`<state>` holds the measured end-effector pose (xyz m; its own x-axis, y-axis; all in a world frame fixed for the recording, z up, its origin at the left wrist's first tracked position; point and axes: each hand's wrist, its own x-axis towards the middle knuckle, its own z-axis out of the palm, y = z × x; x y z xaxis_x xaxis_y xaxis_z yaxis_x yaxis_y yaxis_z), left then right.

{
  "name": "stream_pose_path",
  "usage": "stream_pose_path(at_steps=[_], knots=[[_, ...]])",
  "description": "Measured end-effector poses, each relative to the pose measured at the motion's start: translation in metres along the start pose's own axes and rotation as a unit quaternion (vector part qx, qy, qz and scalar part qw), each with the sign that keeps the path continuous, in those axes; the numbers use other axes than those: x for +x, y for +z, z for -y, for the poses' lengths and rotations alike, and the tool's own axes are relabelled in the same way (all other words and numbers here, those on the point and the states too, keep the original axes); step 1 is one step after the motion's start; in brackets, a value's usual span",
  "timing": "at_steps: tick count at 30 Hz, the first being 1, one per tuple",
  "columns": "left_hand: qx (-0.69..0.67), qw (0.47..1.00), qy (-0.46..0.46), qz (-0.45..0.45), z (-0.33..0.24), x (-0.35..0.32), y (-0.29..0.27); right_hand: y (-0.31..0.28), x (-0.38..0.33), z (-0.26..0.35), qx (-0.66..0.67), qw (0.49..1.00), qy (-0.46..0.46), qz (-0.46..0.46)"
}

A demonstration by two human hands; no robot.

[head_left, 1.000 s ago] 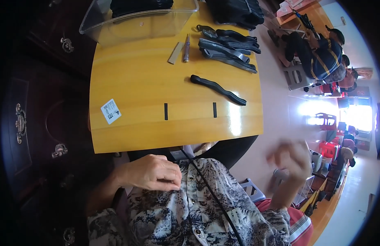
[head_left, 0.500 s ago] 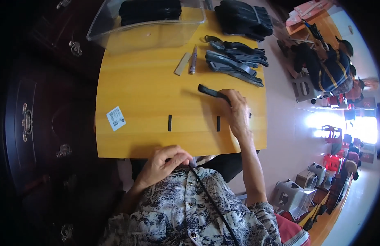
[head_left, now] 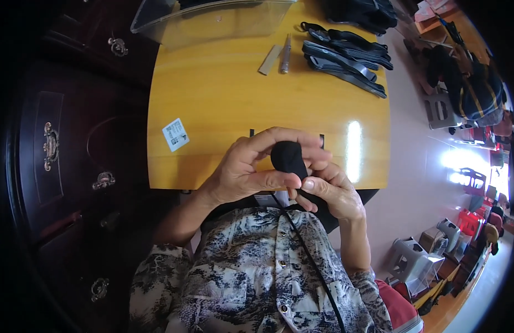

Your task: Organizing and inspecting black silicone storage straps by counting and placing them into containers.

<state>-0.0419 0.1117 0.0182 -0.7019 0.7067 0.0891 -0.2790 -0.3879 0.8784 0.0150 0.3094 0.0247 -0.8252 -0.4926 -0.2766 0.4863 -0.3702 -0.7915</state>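
Note:
Close to my body, over the near table edge, a black fabric strap [head_left: 288,157] is between my two hands, its rounded end standing up. My right hand [head_left: 341,195] pinches its lower part between thumb and fingers. My left hand [head_left: 237,166] curls around the rounded end, its thumb against the strap and its fingertips blurred behind it. The rest of the strap is hidden by my hands. Several more black straps [head_left: 348,58] lie in a loose pile at the far right of the table.
The yellow wooden table [head_left: 212,94] bears a clear plastic bin [head_left: 212,25], a black bundle [head_left: 362,14], a pen [head_left: 286,55], a flat tan strip [head_left: 270,60] and a white label [head_left: 175,134]. Dark drawers [head_left: 46,144] stand left; people and stools [head_left: 415,261] are to the right.
My right hand has brought the strap back from the table toward my body. My left hand has risen to meet it and now curls around its end. The view has shifted.

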Motion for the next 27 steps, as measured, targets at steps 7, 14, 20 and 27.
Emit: stream_pose_path(at_steps=[7,14,20,27], knots=[[0.492,0.834,0.190,-0.164,0.030,-0.006,0.010,0.012,0.018,-0.029,-0.413,0.898,-0.050,-0.144],[-0.159,0.985,-0.026,-0.061,0.025,-0.020,0.011,0.019,0.005,-0.042,0.258,0.958,0.104,0.063],[0.096,0.977,0.030,-0.187,0.022,-0.019,0.001,0.008,0.013,-0.025,-0.206,0.975,0.000,-0.077],[-0.053,0.962,0.064,-0.261,0.020,-0.006,0.007,0.013,0.019,-0.029,-0.470,0.860,-0.074,-0.182]])
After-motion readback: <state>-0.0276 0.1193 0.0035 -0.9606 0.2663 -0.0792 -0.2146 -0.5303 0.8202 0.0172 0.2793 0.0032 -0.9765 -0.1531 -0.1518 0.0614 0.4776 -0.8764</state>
